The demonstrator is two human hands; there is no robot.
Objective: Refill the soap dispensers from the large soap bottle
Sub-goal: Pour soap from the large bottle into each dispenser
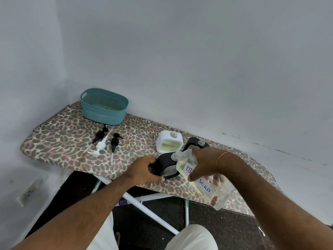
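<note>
The right hand (203, 165) grips the soap bottle (201, 179), tilted so its neck meets the mouth of the near black dispenser (166, 166); the left hand (144, 170) holds that dispenser at its 9 o'clock side on the ironing board (59, 141); a white dispenser (169, 144) stands at its 12 o'clock, another black one (195, 143) at 1 – both uncapped; three pumps (103, 144) lie at 10 o'clock, a teal basket (104, 107) beyond them.
</note>
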